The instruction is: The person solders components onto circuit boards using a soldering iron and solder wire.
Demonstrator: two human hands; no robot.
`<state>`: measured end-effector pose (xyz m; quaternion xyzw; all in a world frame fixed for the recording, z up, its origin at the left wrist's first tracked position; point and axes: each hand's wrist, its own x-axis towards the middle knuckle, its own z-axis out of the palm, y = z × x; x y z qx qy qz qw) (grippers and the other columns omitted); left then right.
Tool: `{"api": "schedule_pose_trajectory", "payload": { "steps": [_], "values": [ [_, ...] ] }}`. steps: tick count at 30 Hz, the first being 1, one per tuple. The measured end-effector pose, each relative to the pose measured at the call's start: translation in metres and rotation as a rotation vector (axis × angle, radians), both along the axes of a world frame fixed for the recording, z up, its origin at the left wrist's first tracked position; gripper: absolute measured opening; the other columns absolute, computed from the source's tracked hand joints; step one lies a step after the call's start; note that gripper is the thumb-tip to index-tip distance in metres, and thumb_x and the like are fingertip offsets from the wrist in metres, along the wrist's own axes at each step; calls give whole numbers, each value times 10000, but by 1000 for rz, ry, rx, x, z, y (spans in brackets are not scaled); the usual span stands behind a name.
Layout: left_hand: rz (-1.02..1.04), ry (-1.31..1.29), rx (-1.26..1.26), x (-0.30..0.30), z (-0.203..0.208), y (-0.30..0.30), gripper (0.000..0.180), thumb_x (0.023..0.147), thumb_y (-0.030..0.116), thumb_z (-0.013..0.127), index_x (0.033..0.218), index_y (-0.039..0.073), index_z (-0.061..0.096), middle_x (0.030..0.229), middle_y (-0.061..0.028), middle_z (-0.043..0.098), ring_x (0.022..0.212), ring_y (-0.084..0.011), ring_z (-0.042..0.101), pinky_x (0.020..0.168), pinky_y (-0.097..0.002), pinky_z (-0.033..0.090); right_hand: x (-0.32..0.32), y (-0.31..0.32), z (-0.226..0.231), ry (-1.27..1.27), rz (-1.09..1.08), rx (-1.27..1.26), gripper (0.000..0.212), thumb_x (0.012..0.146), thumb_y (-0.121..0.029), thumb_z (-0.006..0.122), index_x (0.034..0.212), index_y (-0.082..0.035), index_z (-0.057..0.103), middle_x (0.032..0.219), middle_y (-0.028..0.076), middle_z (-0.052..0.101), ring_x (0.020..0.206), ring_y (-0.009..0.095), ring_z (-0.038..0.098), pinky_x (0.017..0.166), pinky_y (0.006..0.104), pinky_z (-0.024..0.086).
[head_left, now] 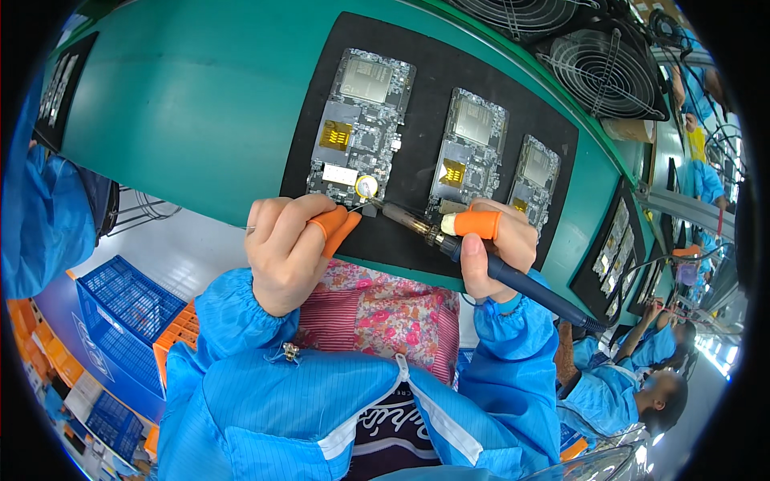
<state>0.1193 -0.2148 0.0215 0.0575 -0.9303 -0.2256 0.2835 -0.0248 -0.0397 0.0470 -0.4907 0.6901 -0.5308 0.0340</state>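
My right hand point(505, 240), with orange and pale finger cots, grips a dark blue soldering iron point(525, 284). The iron's tip reaches the lower end of the left-hand circuit board point(377, 120), just beside a round coin-like part point(366, 187). My left hand point(281, 248) wears orange finger cots and pinches a thin solder wire point(362, 205) that points at the same spot. Whether tip and wire touch is too small to tell. A second circuit board point(473, 144) and a third circuit board point(535, 172) lie to the right on the black mat point(421, 96).
Beneath the mat is a green bench point(192, 112). Black fans point(601, 72) stand at the far right. Another board-laden mat point(618, 240) lies right, one more point(60, 92) far left. Blue crates point(132, 297) are at lower left. People in blue work nearby on both sides.
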Motion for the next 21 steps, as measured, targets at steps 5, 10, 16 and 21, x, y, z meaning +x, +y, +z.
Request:
{"api": "schedule_pose_trajectory", "payload": {
  "steps": [5,10,16,21],
  "values": [
    [-7,23,-42,-2,-1,-1,254,506,52,692,749,31,621,858,-27,591,713,-180,518,630,-298,382,0,1,0,2,39,-5,121,657,-23,553,693,92,558,518,125,496,419,242,508,402,297,419],
    [-19,-9,-24,-1,5,-3,248,526,37,721,755,28,625,839,-28,592,709,-181,514,627,-298,381,0,1,1,2,31,6,124,657,-22,553,695,95,561,518,129,499,426,247,516,406,299,426],
    [46,-69,232,2,17,-1,281,610,-40,714,861,12,600,984,-94,541,820,-230,514,693,-305,417,-1,2,2,13,28,-3,119,666,-26,546,698,87,566,517,129,498,425,249,513,404,300,423],
    [154,-132,330,19,11,-10,305,681,-114,598,956,11,555,1132,-115,440,972,-246,489,797,-318,422,2,9,6,36,-38,-50,123,681,-39,542,703,79,569,514,128,487,410,242,490,404,297,414]
  ]
}}
